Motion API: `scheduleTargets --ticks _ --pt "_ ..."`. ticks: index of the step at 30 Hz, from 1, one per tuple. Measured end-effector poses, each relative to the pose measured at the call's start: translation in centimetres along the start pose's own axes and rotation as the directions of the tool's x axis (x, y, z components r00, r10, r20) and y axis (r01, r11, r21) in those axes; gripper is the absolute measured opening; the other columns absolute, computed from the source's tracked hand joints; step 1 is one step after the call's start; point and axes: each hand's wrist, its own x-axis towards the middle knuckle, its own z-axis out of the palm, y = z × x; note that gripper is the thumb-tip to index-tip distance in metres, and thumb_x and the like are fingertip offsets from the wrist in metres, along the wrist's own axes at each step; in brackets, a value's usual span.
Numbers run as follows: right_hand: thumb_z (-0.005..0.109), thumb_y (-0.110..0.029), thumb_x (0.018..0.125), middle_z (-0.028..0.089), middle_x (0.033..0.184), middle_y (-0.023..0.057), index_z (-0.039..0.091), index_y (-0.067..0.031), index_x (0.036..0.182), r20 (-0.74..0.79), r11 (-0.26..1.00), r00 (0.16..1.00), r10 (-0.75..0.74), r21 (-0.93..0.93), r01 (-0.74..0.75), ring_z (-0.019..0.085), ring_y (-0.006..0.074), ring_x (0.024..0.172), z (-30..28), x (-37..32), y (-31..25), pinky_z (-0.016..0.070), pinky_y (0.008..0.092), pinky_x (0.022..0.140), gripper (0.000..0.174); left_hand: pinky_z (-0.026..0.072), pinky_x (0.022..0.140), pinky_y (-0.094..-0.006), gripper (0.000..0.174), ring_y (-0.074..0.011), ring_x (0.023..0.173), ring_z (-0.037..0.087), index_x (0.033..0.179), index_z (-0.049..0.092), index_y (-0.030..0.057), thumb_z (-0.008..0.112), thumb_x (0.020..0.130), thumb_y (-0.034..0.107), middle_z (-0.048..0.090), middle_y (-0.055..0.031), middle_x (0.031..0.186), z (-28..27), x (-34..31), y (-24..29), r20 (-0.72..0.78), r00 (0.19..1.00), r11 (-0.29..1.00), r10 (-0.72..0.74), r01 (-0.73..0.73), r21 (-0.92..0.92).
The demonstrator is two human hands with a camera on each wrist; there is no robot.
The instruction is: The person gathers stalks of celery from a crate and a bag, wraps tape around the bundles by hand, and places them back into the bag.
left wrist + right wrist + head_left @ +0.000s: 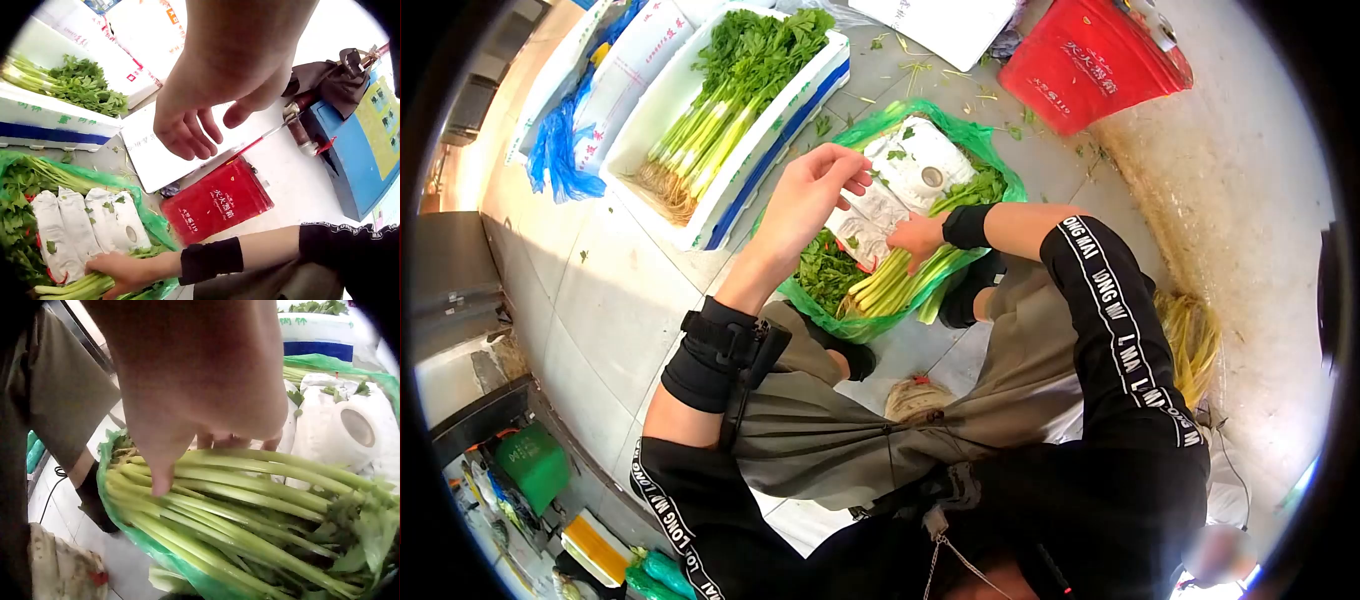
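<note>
My right hand [917, 236] grips a bunch of celery stalks [250, 506], thumb on the near side and fingers over the far side. The celery lies along the near edge of an opened green plastic bag [852, 325] on the floor. White wrapped packs [56, 228] rest side by side in the bag's middle, with loose leaves on them. A pale roll [357, 428] with a round hole sits on the packs. More leafy celery [825, 275] shows at the bag's left. Above the bag, my left hand [820, 195] hangs in the air, fingers loosely bent and holding nothing.
A white foam box [625, 130] of leafy celery stands at the left. Beyond the bag are a red bucket [1090, 70] and a white board [940, 25]. Scattered leaf bits lie on the tiled floor [600, 310]. A wall [1230, 180] rises at the right.
</note>
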Motion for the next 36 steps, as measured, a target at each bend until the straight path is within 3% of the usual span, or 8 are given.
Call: scheduleTargets --ticks 5,11,14,21,23,25,31,36 --pt "0.081 -0.050 0.070 0.062 0.111 0.0188 0.060 -0.0046 0.118 -0.006 0.996 1.000 -0.010 0.085 0.010 0.054 0.0372 0.113 0.0 -0.1 0.2 0.0456 0.0486 0.091 0.069 0.0456 0.079 -0.0262 0.021 -0.0095 0.091 0.060 0.102 0.063 0.0054 0.051 0.100 0.024 0.065 -0.0009 0.093 -0.3 -0.1 0.1 0.030 1.000 0.999 -0.005 0.004 0.040" --pt "0.081 -0.049 0.071 0.058 0.116 0.0174 0.054 -0.0013 0.119 0.030 0.999 0.999 -0.035 -0.002 0.035 0.057 0.0360 0.108 -0.2 0.1 -1.1 0.0442 0.0480 0.092 0.073 0.0456 0.078 -0.0255 0.022 -0.0089 0.090 0.060 0.101 0.062 0.0051 0.052 0.100 0.024 0.064 -0.0002 0.092 -0.5 -0.1 -0.2 0.034 0.999 0.996 -0.024 0.021 0.087" --pt "0.079 -0.047 0.074 0.058 0.115 0.0169 0.049 -0.0020 0.118 -0.052 0.992 0.990 -0.127 -0.033 0.126 0.058 0.0345 0.107 -0.2 -0.7 -1.0 0.0425 0.0463 0.088 0.070 0.0453 0.077 -0.0250 0.021 -0.0087 0.089 0.060 0.101 0.063 0.0053 0.052 0.100 0.023 0.065 0.0000 0.092 -0.3 -0.2 -0.3 0.064 0.998 0.995 -0.018 0.011 0.101" --pt "0.083 -0.045 0.069 0.059 0.109 0.0188 0.053 -0.0038 0.115 -0.099 0.996 0.992 -0.084 -0.045 0.080 0.056 0.0347 0.108 0.1 -0.3 -0.6 0.0429 0.0487 0.090 0.069 0.0457 0.079 -0.0247 0.022 -0.0088 0.090 0.061 0.104 0.065 0.0054 0.054 0.099 0.024 0.065 -0.0005 0.092 -0.2 0.1 -1.4 0.088 0.995 0.987 -0.057 0.043 0.153" --pt "0.086 -0.049 0.063 0.064 0.106 0.0226 0.058 -0.0023 0.112 -0.043 0.997 0.997 -0.060 0.051 0.062 0.060 0.0415 0.105 0.9 1.3 0.3 0.0487 0.0495 0.088 0.074 0.0461 0.079 -0.0255 0.025 -0.0093 0.089 0.061 0.106 0.064 0.0034 0.055 0.099 0.026 0.066 -0.0011 0.092 -0.1 -0.1 -1.5 0.126 0.992 0.988 -0.017 -0.003 0.155" --pt "0.085 -0.049 0.065 0.064 0.108 0.0239 0.055 -0.0006 0.116 0.095 0.998 0.995 -0.027 0.054 0.021 0.062 0.0414 0.103 -1.3 0.6 -1.2 0.0497 0.0484 0.087 0.077 0.0459 0.079 -0.0256 0.025 -0.0091 0.089 0.060 0.105 0.064 0.0032 0.056 0.098 0.026 0.066 -0.0013 0.092 0.2 -0.3 -1.3 0.114 0.993 0.985 -0.042 0.022 0.170" --pt "0.083 -0.050 0.069 0.064 0.110 0.0237 0.046 0.0036 0.122 0.189 0.998 0.981 0.035 -0.061 -0.024 0.062 0.0422 0.103 -2.8 0.5 -2.6 0.0504 0.0469 0.086 0.084 0.0451 0.078 -0.0244 0.026 -0.0083 0.089 0.058 0.105 0.065 0.0019 0.055 0.099 0.025 0.066 -0.0012 0.092 -0.5 -0.8 -2.4 0.151 0.984 0.967 -0.093 0.053 0.251" --pt "0.083 -0.048 0.070 0.063 0.110 0.0238 0.045 0.0016 0.125 0.169 0.999 0.986 -0.009 0.046 0.001 0.062 0.0423 0.104 -1.5 0.9 -1.3 0.0495 0.0480 0.087 0.083 0.0453 0.076 -0.0232 0.026 -0.0076 0.089 0.058 0.106 0.064 0.0018 0.055 0.099 0.025 0.066 -0.0009 0.092 -0.9 -1.1 -3.5 0.199 0.973 0.963 -0.121 0.066 0.262"
